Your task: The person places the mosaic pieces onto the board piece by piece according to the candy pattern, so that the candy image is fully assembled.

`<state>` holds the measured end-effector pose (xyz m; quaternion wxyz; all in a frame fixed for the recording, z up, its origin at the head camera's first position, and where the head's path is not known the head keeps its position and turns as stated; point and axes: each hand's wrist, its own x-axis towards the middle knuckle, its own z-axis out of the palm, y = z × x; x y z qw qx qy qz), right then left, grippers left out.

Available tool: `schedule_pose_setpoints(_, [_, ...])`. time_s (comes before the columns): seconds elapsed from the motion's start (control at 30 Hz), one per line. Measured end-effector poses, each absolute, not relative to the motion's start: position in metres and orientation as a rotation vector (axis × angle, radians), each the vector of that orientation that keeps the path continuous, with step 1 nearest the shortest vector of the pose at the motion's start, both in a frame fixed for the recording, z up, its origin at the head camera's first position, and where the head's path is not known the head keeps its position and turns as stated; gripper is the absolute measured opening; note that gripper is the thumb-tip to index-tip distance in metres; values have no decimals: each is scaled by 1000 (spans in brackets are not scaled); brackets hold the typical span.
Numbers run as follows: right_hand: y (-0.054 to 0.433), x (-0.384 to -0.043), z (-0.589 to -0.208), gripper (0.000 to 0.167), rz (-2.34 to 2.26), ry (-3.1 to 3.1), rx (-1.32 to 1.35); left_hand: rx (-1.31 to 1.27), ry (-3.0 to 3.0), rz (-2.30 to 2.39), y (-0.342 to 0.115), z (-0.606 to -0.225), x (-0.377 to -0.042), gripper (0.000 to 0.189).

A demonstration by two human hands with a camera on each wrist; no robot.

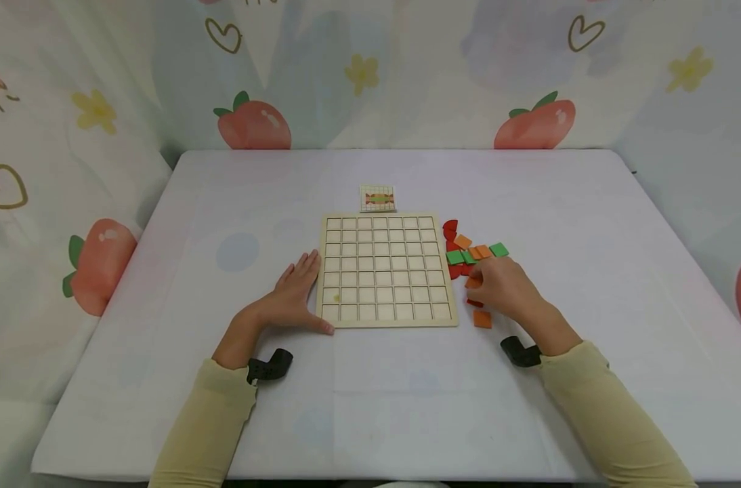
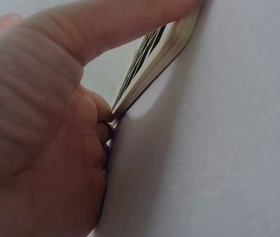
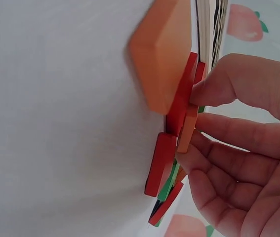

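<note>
A square wooden grid board [image 1: 379,276] lies on the table, its cells bare. My left hand [image 1: 291,291] rests along the board's left edge, fingers extended and thumb at the near left corner; in the left wrist view the thumb [image 2: 115,29] reaches along the board's side. Beyond the board's right edge, my right hand [image 1: 504,288] pinches an orange tile [image 3: 188,129] between thumb and fingers, low over the pile. Around it lie red pieces [image 1: 450,229], green tiles [image 1: 499,249] and more orange tiles [image 1: 462,241]. One orange tile [image 1: 483,319] lies apart, nearest the body.
A small pattern card [image 1: 378,198] showing a red, orange and green figure on a grid lies just behind the board. The white-covered table [image 1: 273,434] meets patterned cloth [image 1: 401,81] at the back and sides. Each wrist wears a black camera mount [image 1: 271,366].
</note>
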<state>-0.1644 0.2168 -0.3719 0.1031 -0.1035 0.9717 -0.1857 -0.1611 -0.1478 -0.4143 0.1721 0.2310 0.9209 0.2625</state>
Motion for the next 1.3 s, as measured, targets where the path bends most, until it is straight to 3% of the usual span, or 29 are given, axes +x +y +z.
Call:
schedule_pose_setpoints(0.57, [214, -171, -368, 26, -539, 2906, -472, 665, 2617, 736, -147, -415, -162, 130])
schedule_pose_setpoints(0.9, [210, -180, -364, 17, -577, 2911, -572, 653, 2614, 727, -146, -415, -162, 131])
schedule_pose_setpoints(1.3, [210, -188, -366, 23, -598, 2910, -724, 651, 2620, 713, -147, -416, -163, 129])
